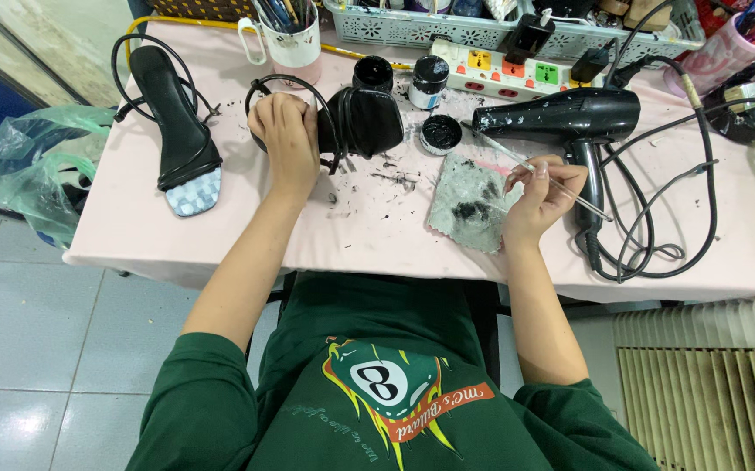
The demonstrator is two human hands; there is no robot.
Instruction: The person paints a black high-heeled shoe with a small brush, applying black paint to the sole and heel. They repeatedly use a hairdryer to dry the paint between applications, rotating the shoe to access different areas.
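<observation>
On the paint-flecked pink table (377, 235), the left hand (286, 131) is gripping a half-blackened strappy sandal (364, 122) while the right hand (539, 196) is pinching a thin brush (526, 164), its silver-toed mate (181, 131) untouched.

The black strappy sandal (362, 120) lies on its side under the left grip (284, 131), which clamps down on its thin looped straps; the broad black sole and heel part juts out just to the right of that grip, turned toward the small paint pots. Its surface is glossy black. The thin paintbrush (541, 174) sits pinched in the fingertips of the right grip (541, 196), slanted: its bristle end reaches up and left of the grip, pointing at the open pot of black paint (440, 133), while its clear handle end pokes out down and right of the grip.
</observation>
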